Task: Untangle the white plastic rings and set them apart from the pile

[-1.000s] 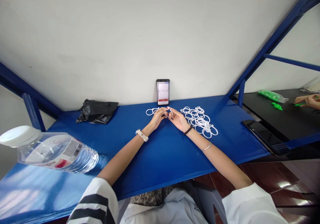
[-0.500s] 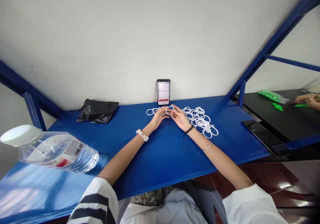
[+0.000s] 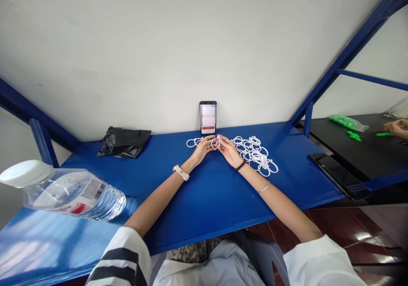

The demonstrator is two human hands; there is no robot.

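Note:
A white plastic ring (image 3: pixel 216 148) is held up between my two hands, above the far part of the blue table (image 3: pixel 204 201). My left hand (image 3: pixel 202 149) grips its left side, fingers curled toward the ring. On the other side my right hand (image 3: pixel 228 150) pinches the ring near its small knob at the top. Just right of my right hand lies a tangled pile of similar white rings (image 3: pixel 255 153). A few more white rings (image 3: pixel 192 143) rest behind my left hand, partly hidden by it.
Against the wall leans a phone (image 3: pixel 208 118) with a lit screen. A black plastic bag (image 3: pixel 125 142) lies at the back left, a large water bottle (image 3: pixel 79 194) nearer on the left. Another dark phone (image 3: pixel 334 173) sits at the right edge. Beyond, a person's hand (image 3: pixel 397 128) is near green pieces (image 3: pixel 353 136).
The ring between my hands now looks smaller and rounder, its knob at the top, and my fingers have drawn slightly closer around it. The other person's hand has shifted right.

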